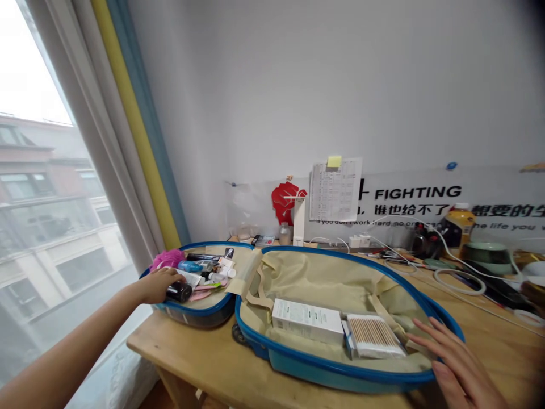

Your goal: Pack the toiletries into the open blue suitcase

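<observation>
An open blue suitcase (336, 369) with a beige lining lies on the desk in two halves. My left hand (159, 286) rests in the left half, its fingers over a black bottle (179, 292) that it appears to grip. Around it lie a pink shower puff (167, 259), a blue-capped bottle (195, 266) and several small toiletries. A white carton (307, 321) and a box of cotton swabs (372, 336) sit in the right half. My right hand (455, 363) lies open at the suitcase's right rim, holding nothing.
The wooden desk (502, 352) extends right, bearing a white cable (458, 282), a yellow-labelled bottle (458, 224), a green bowl (485, 255) and assorted clutter. A window with curtains (131, 125) is at the left, and a wall with a printed sheet (335, 190) stands behind.
</observation>
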The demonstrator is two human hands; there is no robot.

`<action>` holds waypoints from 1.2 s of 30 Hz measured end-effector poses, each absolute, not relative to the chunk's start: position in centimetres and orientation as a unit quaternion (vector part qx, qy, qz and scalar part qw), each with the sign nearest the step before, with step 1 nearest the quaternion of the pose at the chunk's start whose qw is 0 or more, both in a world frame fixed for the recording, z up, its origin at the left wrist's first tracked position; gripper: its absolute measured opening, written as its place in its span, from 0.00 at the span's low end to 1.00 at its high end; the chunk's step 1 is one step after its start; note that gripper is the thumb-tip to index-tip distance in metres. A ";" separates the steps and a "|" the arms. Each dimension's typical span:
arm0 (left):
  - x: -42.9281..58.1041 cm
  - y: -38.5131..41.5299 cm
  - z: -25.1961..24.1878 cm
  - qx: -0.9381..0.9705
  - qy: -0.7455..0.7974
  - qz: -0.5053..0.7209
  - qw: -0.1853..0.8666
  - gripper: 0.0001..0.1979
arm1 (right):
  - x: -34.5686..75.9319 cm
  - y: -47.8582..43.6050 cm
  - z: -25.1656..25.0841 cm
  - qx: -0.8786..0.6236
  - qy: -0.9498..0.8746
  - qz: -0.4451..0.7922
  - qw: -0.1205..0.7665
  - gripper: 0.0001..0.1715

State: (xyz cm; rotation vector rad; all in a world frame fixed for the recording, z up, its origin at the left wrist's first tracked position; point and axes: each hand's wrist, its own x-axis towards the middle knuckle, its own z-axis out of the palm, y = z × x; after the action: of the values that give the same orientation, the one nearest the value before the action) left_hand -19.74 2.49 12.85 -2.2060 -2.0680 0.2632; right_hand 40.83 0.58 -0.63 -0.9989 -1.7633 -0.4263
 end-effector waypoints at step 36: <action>10.1 4.2 11.6 -0.927 -0.341 0.123 -0.097 0.31 | 40.4 -0.2 0.5 -0.431 -0.729 -0.185 0.498 0.19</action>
State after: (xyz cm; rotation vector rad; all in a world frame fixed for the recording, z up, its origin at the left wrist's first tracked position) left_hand 10.12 4.25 11.62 -3.1054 -1.1442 0.4117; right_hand 40.38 -0.21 0.49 -1.0433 -1.7649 -0.4483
